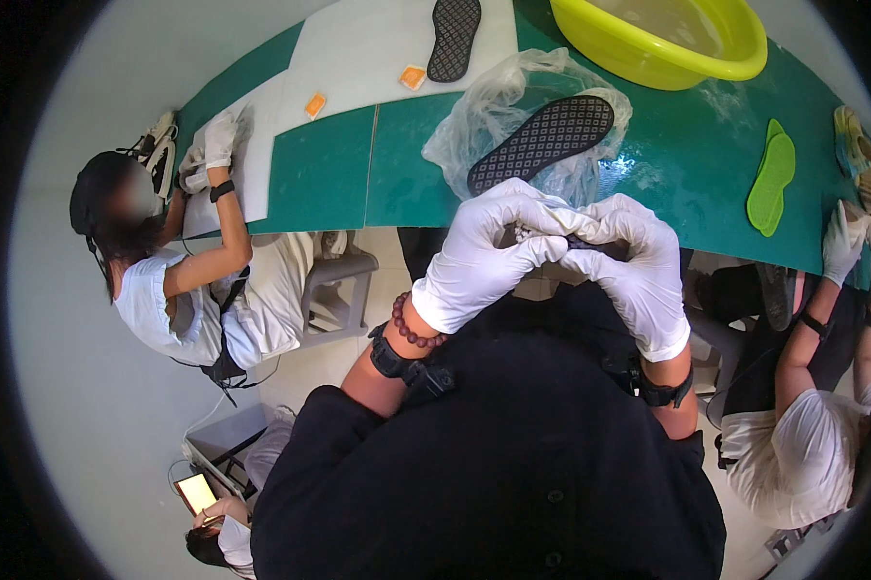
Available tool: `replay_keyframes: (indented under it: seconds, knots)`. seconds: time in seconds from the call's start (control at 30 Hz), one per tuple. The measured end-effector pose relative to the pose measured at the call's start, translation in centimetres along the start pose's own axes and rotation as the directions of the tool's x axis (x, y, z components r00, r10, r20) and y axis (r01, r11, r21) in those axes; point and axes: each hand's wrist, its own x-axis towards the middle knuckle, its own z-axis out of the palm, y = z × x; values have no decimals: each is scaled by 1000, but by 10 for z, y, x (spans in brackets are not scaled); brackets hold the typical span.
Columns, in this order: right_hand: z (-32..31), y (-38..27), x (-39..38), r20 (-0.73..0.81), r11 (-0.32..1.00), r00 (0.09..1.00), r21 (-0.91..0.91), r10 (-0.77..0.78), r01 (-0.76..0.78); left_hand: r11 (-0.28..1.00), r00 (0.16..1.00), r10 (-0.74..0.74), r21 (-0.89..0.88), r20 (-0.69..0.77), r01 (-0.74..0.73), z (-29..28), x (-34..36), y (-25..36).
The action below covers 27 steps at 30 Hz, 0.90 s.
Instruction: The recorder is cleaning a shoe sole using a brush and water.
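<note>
My left hand (484,253) and my right hand (640,269), both in white gloves, meet in front of my chest at the table's near edge. Their fingers are bent and pinched together around a small dark piece (582,244). A bit of whitish, rope-like texture shows by the left fingers. Most of what they hold is covered by the gloves, so its kind cannot be made out. Just beyond my hands, a black shoe insole (543,140) with a diamond pattern lies tilted on a crumpled clear plastic bag (455,126).
On the green table (401,174) stand a yellow-green basin (628,60) with cloudy liquid and green insoles (771,184). A white sheet (358,48) carries another black insole (453,41) and orange-and-white packets (412,77). Gloved co-workers sit at left (203,271) and right (793,445).
</note>
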Motion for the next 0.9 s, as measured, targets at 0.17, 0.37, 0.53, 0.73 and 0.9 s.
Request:
replay_keyframes:
  seconds: [0.17, 0.37, 0.53, 0.73, 0.9]
  knots:
    - [-1, -1, 1, 2, 999, 1000, -52, 15, -15, 999, 999, 7, -52, 46, -5, -4, 3, 0]
    - [-4, -6, 4, 63, 998, 996, 4, 62, -62, 994, 988, 1, 106, 154, -17, -16, 8, 14]
    - [-8, -7, 8, 134, 968, 973, 140, 188, -206, 987, 987, 64, 138, 145, -84, -15, 6, 11]
    - [-7, -10, 7, 149, 983, 982, 125, 113, -132, 969, 987, 119, 205, 110, -140, -12, 4, 12]
    - [-7, -15, 5, 126, 995, 988, 25, 93, -97, 951, 979, 173, 242, 109, -195, -9, 5, 16]
